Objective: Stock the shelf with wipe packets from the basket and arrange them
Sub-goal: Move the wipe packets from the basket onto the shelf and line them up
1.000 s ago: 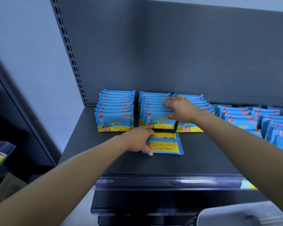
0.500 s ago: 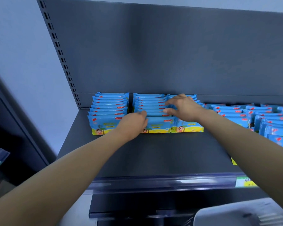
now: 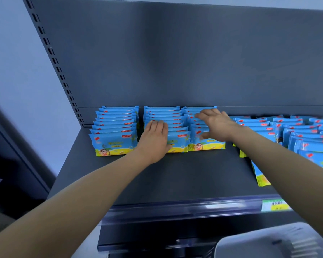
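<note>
The left hand (image 3: 154,138) lies flat on the middle row of wipe packets (image 3: 175,125), fingers straight, covering part of the front one. The right hand (image 3: 215,126) spreads wide over the next row (image 3: 205,147). Past it, more packets (image 3: 296,127) hide behind the right arm (image 3: 268,155) and get cut off. Below that arm, the basket (image 3: 265,241) is blurry and cut off.

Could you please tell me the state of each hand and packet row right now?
left hand: open, pressing flat on the middle row.
right hand: open, spread over the third row.
left row: upright, untouched.
right-side rows: leaning back, uneven.
basket: contents unseen.
</note>
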Available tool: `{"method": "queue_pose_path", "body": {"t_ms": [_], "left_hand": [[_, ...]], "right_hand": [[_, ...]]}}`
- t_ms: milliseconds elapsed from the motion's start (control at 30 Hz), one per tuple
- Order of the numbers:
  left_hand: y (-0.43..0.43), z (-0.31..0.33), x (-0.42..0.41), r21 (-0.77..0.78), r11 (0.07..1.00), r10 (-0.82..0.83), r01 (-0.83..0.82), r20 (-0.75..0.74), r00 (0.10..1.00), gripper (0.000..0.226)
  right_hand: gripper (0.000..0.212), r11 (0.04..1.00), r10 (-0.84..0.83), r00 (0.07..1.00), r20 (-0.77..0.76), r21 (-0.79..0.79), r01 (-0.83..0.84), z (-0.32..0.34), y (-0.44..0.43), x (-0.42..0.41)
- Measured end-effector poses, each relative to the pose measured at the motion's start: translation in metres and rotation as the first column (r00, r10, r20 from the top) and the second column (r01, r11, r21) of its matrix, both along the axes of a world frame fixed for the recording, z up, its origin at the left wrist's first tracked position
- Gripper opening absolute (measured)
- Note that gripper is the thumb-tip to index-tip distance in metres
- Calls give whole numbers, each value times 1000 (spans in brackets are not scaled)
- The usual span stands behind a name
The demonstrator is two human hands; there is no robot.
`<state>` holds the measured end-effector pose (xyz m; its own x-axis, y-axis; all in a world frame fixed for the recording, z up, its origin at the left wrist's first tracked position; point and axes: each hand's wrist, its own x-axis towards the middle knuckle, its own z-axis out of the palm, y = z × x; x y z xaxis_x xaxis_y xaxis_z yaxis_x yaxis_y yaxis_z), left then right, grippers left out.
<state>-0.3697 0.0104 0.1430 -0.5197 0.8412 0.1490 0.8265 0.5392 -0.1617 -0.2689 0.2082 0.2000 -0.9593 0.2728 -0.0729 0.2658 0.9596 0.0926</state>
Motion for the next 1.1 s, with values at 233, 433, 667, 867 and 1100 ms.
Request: {"method": "queue_pose_path", "body": {"t_ms": [233,433,667,867,1100], "left_hand": [[4,3,-2,-8,999,51,-51,2,999,77],[4,4,-3,42,998,36,-36,9,999,75],[-1,4,-8,48,998,44,-46,24,999,86],[-3,3,-11,-6,995,98,-98,31,995,88],[-2,7,-10,15,986,167,-167,-17,986,88]], "right_hand": [[79,998,-48,998,42,39,47,-16,12,5],[79,999,-24,999,35,34,22,-15,13,1],[52,987,54,993,-101,-145,-68,-11,-3,-21],[38,999,38,992,-122,-18,-40,-14,-7,-55],[28,1000,22,983,-180,13,-20,-17,-12,-78]]}}
